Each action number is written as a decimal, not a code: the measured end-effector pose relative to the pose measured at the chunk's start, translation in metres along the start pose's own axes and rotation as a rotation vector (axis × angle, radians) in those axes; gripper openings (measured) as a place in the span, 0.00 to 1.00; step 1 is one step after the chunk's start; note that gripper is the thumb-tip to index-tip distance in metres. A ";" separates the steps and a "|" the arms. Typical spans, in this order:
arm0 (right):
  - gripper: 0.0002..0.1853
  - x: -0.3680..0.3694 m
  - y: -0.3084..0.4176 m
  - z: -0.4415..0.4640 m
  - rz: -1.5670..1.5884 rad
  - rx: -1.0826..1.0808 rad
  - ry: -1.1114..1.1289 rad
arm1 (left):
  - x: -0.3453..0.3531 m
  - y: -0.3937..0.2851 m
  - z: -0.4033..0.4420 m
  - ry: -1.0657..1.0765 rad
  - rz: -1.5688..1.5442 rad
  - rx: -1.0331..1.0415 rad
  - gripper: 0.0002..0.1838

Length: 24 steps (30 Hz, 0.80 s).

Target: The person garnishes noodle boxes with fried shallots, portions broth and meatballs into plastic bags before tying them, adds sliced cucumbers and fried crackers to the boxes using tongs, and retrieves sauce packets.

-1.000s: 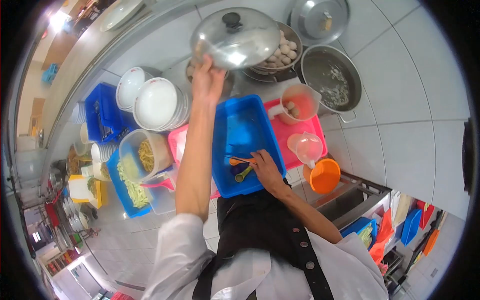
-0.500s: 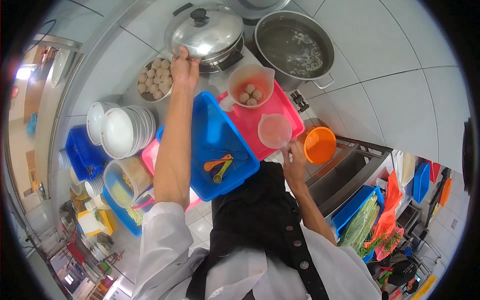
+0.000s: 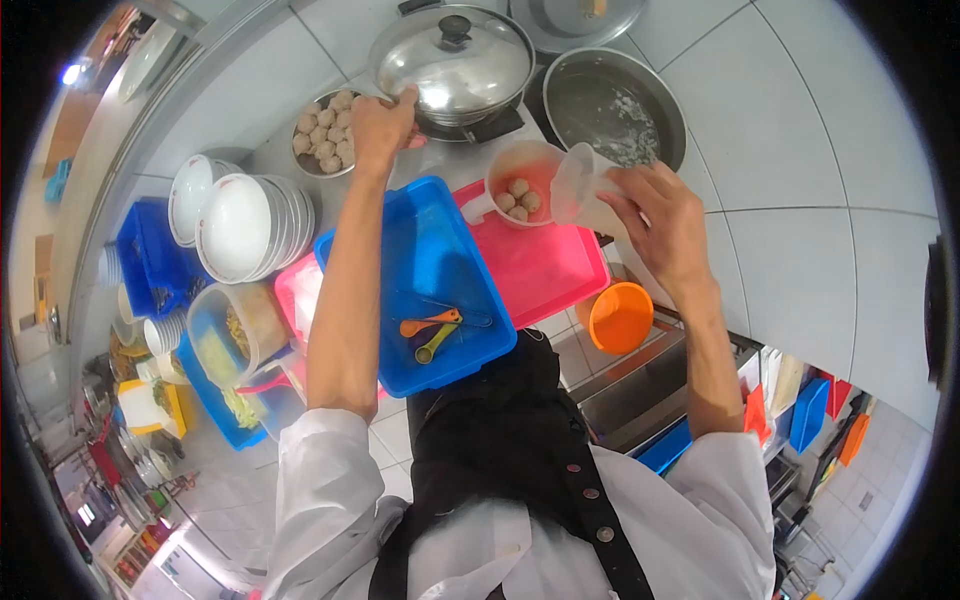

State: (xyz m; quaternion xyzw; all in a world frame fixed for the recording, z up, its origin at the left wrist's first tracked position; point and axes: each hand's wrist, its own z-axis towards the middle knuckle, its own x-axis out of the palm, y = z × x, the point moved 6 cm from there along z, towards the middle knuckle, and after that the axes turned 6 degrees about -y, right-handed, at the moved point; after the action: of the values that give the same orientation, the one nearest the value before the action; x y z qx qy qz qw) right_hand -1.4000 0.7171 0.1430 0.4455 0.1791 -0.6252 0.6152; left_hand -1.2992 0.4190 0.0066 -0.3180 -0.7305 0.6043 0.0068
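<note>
My right hand (image 3: 660,215) is closed on the handle of a small translucent plastic measuring cup (image 3: 572,185). The cup is tilted over the rim of a larger translucent jug (image 3: 535,165), where several meatballs (image 3: 517,199) lie. My left hand (image 3: 385,130) is between a metal bowl (image 3: 318,172) of meatballs and a lidded steel pan (image 3: 455,75). Its fingers are loosely bent and apart, and one comes up to the lid's rim; nothing shows in its grasp. The jug stands at the far end of a pink tray (image 3: 540,270).
A blue tray (image 3: 430,225) holds measuring spoons (image 3: 432,338). A pot of liquid (image 3: 600,110) stands at the back right. An orange container (image 3: 620,318) is at right. Stacked white bowls (image 3: 235,230), a plastic tub (image 3: 215,310) and a blue basket (image 3: 150,240) are at left.
My right hand has carried the measuring cup up from the pink tray's near right corner and tilted it at the jug. My left hand stays by the pan. The view has shifted slightly.
</note>
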 end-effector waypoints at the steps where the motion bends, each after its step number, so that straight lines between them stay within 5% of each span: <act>1: 0.08 0.009 0.002 0.008 -0.054 -0.048 0.082 | -0.005 0.009 -0.005 -0.009 -0.007 -0.009 0.24; 3: 0.07 0.021 0.006 0.018 -0.098 -0.110 0.172 | -0.016 0.017 -0.026 -0.076 0.164 0.294 0.23; 6: 0.07 0.040 0.009 0.024 -0.192 -0.216 0.354 | -0.035 0.060 -0.095 0.027 0.164 0.153 0.20; 8: 0.08 0.047 0.013 0.026 -0.288 -0.341 0.448 | -0.038 0.086 -0.148 0.157 0.434 0.238 0.16; 12: 0.09 0.044 0.017 0.037 -0.245 -0.425 0.436 | -0.014 0.140 -0.226 0.385 0.550 0.154 0.08; 14: 0.10 0.036 0.007 0.043 -0.166 -0.368 0.381 | 0.012 0.163 -0.247 0.437 0.771 0.396 0.11; 16: 0.09 0.031 -0.018 0.047 -0.070 -0.288 0.387 | 0.026 0.176 -0.245 0.460 0.829 0.429 0.13; 18: 0.07 0.018 -0.054 0.058 0.157 -0.115 0.188 | 0.034 0.178 -0.242 0.491 0.884 0.466 0.15; 20: 0.08 0.020 -0.113 0.055 0.109 0.278 0.192 | 0.041 0.180 -0.239 0.633 0.969 0.449 0.15; 22: 0.08 0.051 -0.199 0.038 0.227 0.407 0.135 | 0.044 0.184 -0.239 0.675 0.985 0.509 0.14; 24: 0.08 0.099 -0.267 0.022 -0.053 0.207 0.182 | 0.042 0.188 -0.244 0.722 1.007 0.566 0.14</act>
State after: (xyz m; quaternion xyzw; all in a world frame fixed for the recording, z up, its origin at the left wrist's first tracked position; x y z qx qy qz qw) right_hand -1.6405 0.6873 -0.0085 0.5569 0.1804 -0.6133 0.5303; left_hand -1.1504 0.6658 -0.1097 -0.7871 -0.2593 0.5573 0.0511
